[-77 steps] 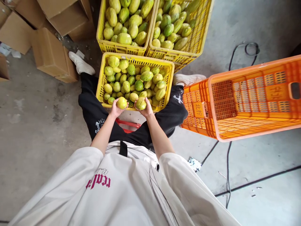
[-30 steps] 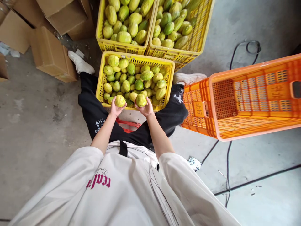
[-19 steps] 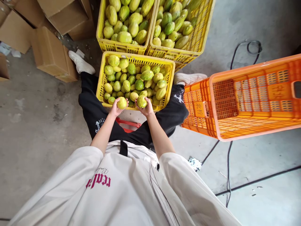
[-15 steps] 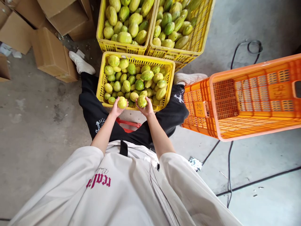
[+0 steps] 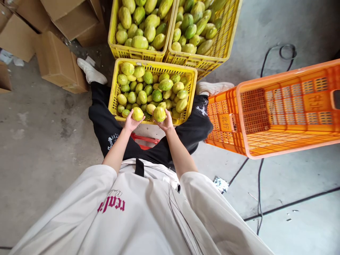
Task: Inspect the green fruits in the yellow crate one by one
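My left hand (image 5: 131,123) is closed around a yellow-green lemon (image 5: 137,114), fingers at its side and underneath. A second lemon (image 5: 159,114), yellow with greenish blotches, sits in my right hand (image 5: 167,123), its fingers curled about it. Both lemons are held apart from each other over the near edge of a yellow plastic crate (image 5: 156,63). Inside this crate lie many more green and yellow lemons (image 5: 166,85). My fingers are partly hidden behind the fruit.
Behind stand two more yellow crates (image 5: 138,53) of similar fruit. A large orange crate (image 5: 225,124) is at my right. Cardboard boxes (image 5: 54,60) lie at the left. Black cables (image 5: 292,204) run across the concrete floor. Something red (image 5: 145,140) shows between my legs.
The lemon in my right hand has turned a little, showing a yellower side. Both hands stay in nearly the same place.
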`<state>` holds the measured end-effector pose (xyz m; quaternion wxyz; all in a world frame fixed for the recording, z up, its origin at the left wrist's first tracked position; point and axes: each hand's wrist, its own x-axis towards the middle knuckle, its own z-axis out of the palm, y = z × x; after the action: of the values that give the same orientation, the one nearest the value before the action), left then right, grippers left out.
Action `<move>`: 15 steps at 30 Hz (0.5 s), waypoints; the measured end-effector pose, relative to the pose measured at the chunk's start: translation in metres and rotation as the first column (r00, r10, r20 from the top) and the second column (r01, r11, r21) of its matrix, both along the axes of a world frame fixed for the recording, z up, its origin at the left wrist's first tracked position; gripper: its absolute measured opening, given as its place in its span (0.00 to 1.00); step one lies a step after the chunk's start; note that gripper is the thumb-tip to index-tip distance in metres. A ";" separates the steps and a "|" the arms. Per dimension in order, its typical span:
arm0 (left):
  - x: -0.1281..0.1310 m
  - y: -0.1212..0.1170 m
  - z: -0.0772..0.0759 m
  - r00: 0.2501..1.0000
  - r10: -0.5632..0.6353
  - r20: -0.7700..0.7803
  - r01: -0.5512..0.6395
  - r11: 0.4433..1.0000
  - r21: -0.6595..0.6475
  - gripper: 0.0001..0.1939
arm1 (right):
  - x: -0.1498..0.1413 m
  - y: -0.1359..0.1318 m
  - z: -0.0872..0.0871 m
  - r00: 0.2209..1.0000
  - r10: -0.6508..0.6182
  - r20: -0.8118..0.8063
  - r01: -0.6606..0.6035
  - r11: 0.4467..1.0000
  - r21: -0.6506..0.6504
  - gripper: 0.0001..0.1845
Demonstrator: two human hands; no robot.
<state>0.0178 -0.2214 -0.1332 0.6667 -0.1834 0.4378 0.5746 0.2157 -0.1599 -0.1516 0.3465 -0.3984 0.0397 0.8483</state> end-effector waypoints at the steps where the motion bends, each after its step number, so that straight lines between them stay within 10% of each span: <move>1: 0.000 0.000 0.000 1.000 -0.001 -0.004 0.001 1.000 -0.004 0.16 | 0.000 0.000 0.000 1.000 -0.017 0.012 0.018 1.000 -0.021 0.18; 15: 0.001 -0.002 0.004 0.993 -0.118 0.021 0.118 0.993 0.015 0.16 | 0.001 0.003 0.006 1.000 -0.010 -0.006 0.010 0.999 -0.043 0.17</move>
<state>0.0184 -0.2231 -0.1294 0.7056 -0.1588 0.4367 0.5350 0.2162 -0.1572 -0.1453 0.3421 -0.4028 0.0608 0.8467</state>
